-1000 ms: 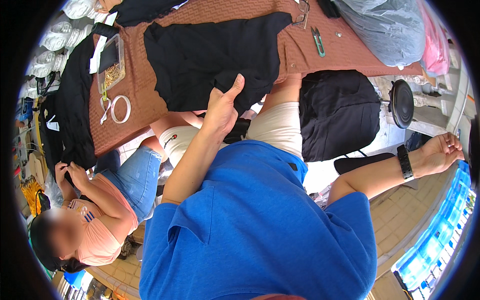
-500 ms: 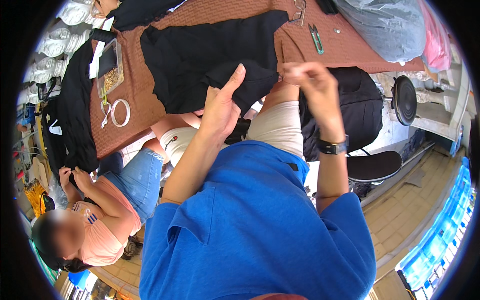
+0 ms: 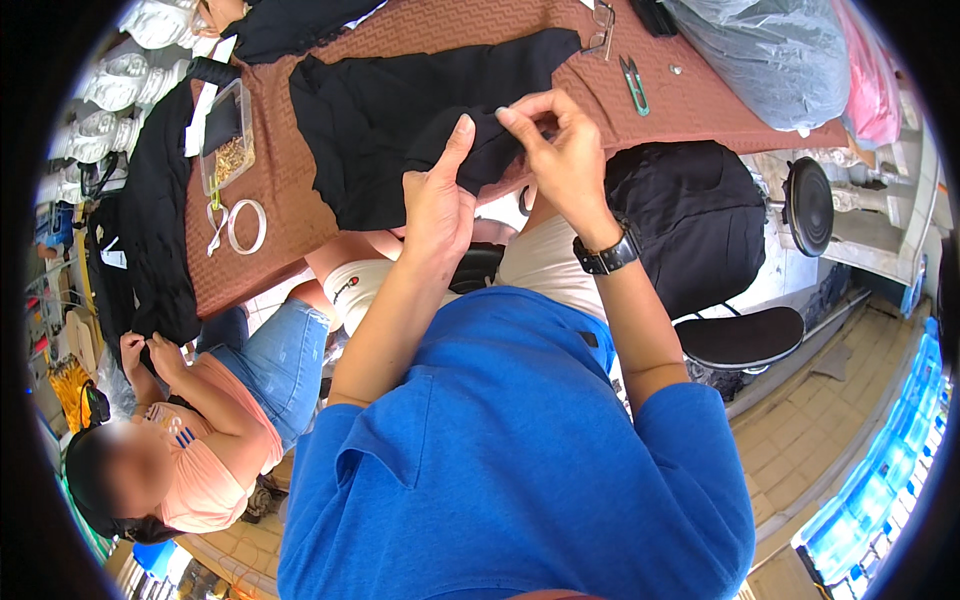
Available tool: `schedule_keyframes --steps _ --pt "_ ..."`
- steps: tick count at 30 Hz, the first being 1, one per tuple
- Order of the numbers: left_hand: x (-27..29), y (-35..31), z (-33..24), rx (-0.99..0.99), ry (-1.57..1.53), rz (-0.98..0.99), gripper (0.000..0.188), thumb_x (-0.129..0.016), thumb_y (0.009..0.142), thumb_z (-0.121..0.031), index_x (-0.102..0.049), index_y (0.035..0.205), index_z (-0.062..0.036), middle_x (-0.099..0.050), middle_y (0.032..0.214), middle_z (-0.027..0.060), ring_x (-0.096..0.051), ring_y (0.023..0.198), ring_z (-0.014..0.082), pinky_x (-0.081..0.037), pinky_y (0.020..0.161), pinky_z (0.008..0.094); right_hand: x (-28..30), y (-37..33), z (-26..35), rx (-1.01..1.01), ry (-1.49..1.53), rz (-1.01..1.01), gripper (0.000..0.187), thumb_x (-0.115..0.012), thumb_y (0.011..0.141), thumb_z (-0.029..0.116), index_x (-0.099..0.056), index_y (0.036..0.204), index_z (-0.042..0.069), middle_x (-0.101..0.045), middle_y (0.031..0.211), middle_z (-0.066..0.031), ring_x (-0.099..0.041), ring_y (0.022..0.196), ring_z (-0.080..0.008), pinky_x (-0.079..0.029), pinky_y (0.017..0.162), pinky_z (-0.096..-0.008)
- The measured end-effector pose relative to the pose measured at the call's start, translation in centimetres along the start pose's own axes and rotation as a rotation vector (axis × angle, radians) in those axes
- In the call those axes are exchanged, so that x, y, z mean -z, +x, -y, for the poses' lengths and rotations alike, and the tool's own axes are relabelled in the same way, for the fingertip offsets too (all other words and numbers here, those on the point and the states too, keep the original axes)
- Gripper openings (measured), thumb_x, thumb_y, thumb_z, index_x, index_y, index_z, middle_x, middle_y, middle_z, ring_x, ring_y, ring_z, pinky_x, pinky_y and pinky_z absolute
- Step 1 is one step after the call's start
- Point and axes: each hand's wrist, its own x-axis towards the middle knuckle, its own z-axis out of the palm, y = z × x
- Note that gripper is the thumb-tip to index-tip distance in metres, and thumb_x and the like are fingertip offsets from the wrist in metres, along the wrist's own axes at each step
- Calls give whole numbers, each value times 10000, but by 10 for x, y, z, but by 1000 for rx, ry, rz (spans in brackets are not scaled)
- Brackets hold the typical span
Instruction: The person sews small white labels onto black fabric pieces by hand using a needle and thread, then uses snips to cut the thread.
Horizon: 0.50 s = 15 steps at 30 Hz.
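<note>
A black cloth garment piece (image 3: 390, 110) lies spread at the near edge of the table, its near right part gathered up in my left hand (image 3: 440, 205). The left thumb points up along the raised fold while the fingers curl under the fabric. My right hand (image 3: 562, 150), with a dark watch on its wrist, meets the right edge of that fold. Its thumb and forefinger are pinched together against the cloth. Whatever is between those fingertips is too small to make out.
Green-handled thread snips (image 3: 634, 85) and eyeglasses (image 3: 600, 30) lie on the brown-covered table (image 3: 270, 180). At left are a plastic box (image 3: 228, 140) of small gold-coloured pieces and a white tape loop (image 3: 247, 226). A person (image 3: 215, 430) sits at left handling black cloth. A black bag (image 3: 690, 220) stands right.
My right hand has come in from the right to the cloth's edge, its fingertips now by the left thumb. The left hand keeps its grip on the cloth, nearly in place.
</note>
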Motion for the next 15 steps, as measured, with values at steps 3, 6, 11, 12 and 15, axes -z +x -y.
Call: schedule_keyframes --steps 3,6,11,12,15 --pt "-4 -4 0 -60 -18 14 329 -677 949 -258 -649 1110 27 -684 1084 120 -675 959 188 -577 809 353 6 4 -4 181 23 -110 112 -730 861 2 -625 893 -14 -670 1002 -104 -604 832 -97 -493 738 -237" --pt "-8 -3 2 -127 -37 -11 276 -688 943 -225 -662 1076 16 -692 1047 101 -677 909 165 -572 788 336 1 -4 13 175 150 -109 117 -751 815 43 -637 823 17 -689 894 -94 -625 803 -201 -500 706 -305" --pt "-13 -5 5 -151 -34 -11 210 -690 941 -192 -684 1007 8 -707 982 82 -676 829 139 -565 751 313 -3 -4 18 200 21 -32 137 -735 824 17 -599 815 9 -680 791 -83 -619 697 -180 -506 650 -302" --pt "-13 -6 3 -97 -42 2 207 -691 940 -191 -686 998 7 -708 976 81 -675 832 137 -564 751 309 -4 -3 17 174 41 -27 135 -736 824 16 -601 816 10 -679 788 -83 -616 688 -173 -503 644 -299" --pt "-10 -6 -1 -4 -40 -2 209 -688 943 -195 -688 990 9 -708 972 82 -675 841 132 -562 745 301 -5 -2 16 79 97 -6 127 -744 820 16 -617 823 8 -669 774 -76 -608 674 -151 -497 633 -288"
